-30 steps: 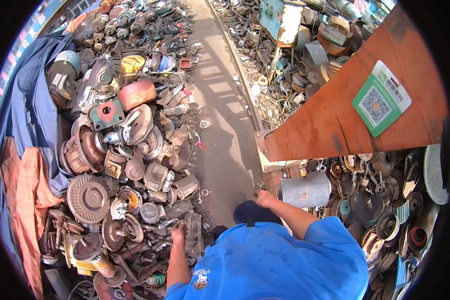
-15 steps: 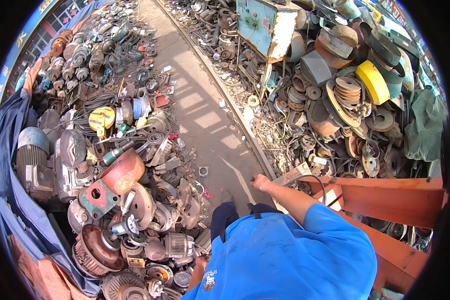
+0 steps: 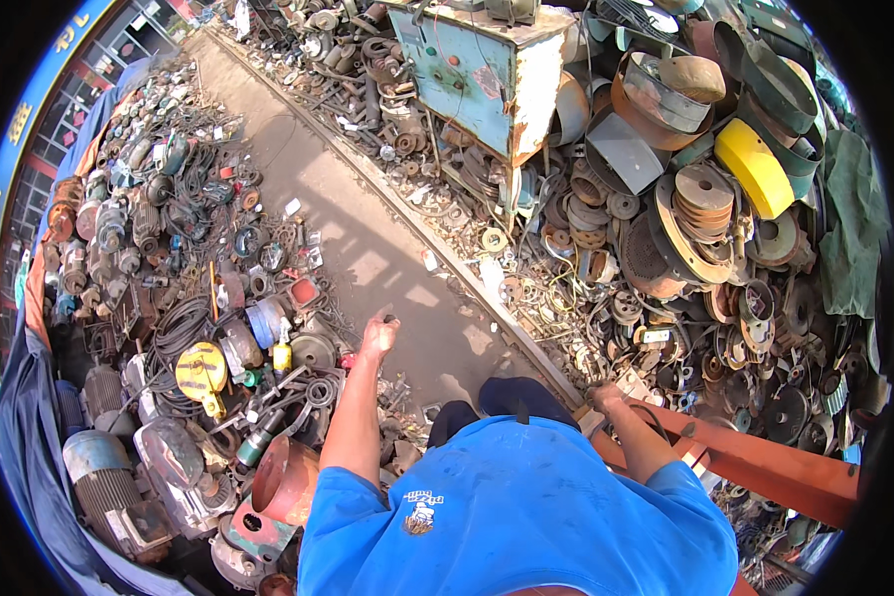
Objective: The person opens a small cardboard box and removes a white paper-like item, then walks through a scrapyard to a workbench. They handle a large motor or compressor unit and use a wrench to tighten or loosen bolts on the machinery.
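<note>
My left hand (image 3: 379, 335) is out in front over the concrete path (image 3: 353, 209), its fingers curled in and nothing clearly seen in them. My right hand (image 3: 603, 397) hangs low at my right side, fingers curled, close to the end of an orange steel beam (image 3: 755, 455); whether it touches the beam I cannot tell. Left of my left arm lie a reddish metal drum (image 3: 280, 482), a yellow hook block with black stripes (image 3: 202, 375) and an electric motor with a blue end (image 3: 104, 482).
Scrap motors and machine parts heap along the left, edged by a blue tarp (image 3: 30, 427). On the right stand a rusty pale-blue cabinet (image 3: 457, 74), a yellow ring-shaped part (image 3: 755, 167) and stacked discs (image 3: 702, 204). A low kerb (image 3: 417, 233) borders the path.
My left arm has swung up into view from low beside my body. My right hand has drawn back toward the beam. The view has turned right, and I have moved forward along the path.
</note>
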`<state>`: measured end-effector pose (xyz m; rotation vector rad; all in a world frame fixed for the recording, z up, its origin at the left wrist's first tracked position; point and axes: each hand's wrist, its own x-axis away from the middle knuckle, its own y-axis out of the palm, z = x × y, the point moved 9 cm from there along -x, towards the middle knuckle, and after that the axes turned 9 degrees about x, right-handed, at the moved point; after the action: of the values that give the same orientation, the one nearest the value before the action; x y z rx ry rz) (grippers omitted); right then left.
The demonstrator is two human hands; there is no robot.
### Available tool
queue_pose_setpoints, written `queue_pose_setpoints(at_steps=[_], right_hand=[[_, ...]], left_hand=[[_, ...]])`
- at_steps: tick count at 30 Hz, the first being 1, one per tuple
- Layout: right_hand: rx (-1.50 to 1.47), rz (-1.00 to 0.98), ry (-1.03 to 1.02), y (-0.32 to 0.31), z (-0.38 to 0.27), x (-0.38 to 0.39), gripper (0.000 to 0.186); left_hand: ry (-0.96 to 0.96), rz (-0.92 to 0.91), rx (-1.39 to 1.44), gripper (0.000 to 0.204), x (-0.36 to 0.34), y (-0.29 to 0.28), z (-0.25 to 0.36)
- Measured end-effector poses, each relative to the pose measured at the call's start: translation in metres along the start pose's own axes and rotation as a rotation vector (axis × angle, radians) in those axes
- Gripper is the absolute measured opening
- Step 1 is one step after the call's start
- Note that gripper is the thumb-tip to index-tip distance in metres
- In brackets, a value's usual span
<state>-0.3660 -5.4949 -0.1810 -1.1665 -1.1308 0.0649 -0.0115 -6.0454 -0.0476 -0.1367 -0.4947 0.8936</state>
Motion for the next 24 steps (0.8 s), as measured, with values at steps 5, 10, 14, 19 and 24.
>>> queue_pose_setpoints(at_steps=[5, 10, 14, 19, 24], right_hand=[[-1.037, 0.126, 0.369, -0.111, -0.091, 0.028, 0.036], [-1.308, 0.251, 0.654, -0.124, -0.102, 0.063, 0.035], [-1.579, 0.383, 1.044, -0.073, -0.113, 0.115, 0.033], [-1.748, 0.371, 1.27, -0.05, -0.236, 0.145, 0.037], [-1.134, 0.173, 1.092, -0.039, -0.308, 0.131, 0.035]], left_hand=[[0.09, -0.136, 0.042, 0.072, -0.166, 0.041, 0.166], [0.225, -0.227, 0.265, 0.082, -0.36, 0.074, 0.272], [0.281, -0.203, 0.269, 0.083, -0.508, 0.083, 0.347], [0.194, -0.165, 0.145, 0.081, -0.611, 0.112, 0.388], [0.042, -0.04, 0.295, 0.068, -0.681, 0.157, 0.37]])
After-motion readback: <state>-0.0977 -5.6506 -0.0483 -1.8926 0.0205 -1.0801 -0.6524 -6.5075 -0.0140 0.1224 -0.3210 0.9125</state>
